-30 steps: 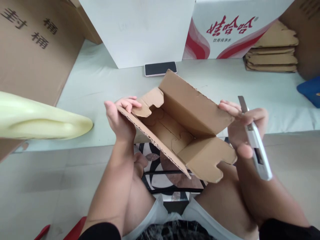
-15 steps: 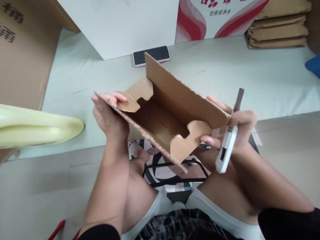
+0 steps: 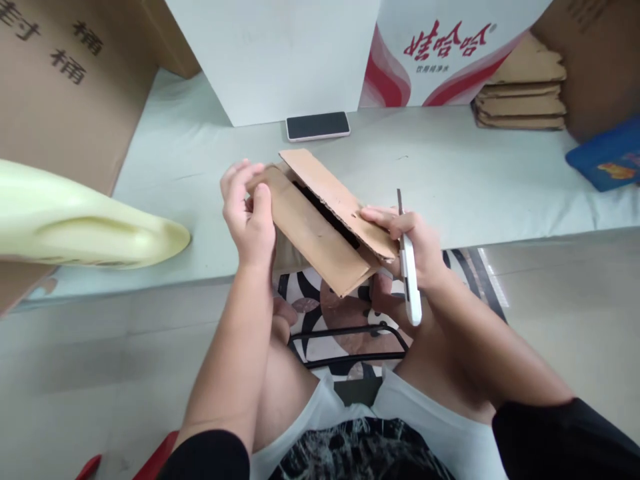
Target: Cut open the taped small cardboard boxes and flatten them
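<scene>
Left hand (image 3: 249, 210), partly curled, grips one end of the cardboard box (image 3: 320, 237) at the table's (image 3: 450, 173) edge; the right hand (image 3: 415, 243) clasps a white cutter (image 3: 410, 283) (blade out) while touching the raised flap (image 3: 340, 197). One panel (image 3: 300, 213) lies folded, the other ajar — half closed, seemingly — with a phone (image 3: 318, 126) beyond.

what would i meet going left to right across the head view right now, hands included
pale yellow-green object → left hand → cardboard box → utility knife, held in the right hand → stack of flattened cardboard → blue item
</scene>
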The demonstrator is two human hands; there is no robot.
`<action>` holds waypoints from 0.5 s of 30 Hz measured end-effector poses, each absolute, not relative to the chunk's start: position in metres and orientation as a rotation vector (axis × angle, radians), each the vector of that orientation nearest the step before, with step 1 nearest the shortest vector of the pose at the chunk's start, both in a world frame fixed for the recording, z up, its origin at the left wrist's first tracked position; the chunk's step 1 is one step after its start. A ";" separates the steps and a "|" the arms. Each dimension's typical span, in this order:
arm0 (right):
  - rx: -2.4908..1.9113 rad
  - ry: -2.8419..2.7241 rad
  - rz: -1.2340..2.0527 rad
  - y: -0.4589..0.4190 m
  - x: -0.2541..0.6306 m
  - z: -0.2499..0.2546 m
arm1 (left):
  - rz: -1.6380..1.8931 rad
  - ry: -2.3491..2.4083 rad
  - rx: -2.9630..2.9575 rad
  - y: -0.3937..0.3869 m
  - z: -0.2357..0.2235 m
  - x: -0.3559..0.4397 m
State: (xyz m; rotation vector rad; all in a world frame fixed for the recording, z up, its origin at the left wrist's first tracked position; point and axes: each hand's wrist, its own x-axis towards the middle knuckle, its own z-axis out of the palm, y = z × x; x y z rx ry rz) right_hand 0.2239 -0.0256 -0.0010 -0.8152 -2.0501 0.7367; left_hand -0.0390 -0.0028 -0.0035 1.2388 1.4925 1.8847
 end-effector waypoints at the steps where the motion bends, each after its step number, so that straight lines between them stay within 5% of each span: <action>1: -0.737 -2.072 0.662 -0.027 0.224 0.002 | 1.881 1.519 1.256 -0.004 0.000 -0.040; 15: -0.637 -2.030 0.816 -0.036 0.218 -0.019 | 1.703 1.376 1.490 -0.009 0.004 -0.038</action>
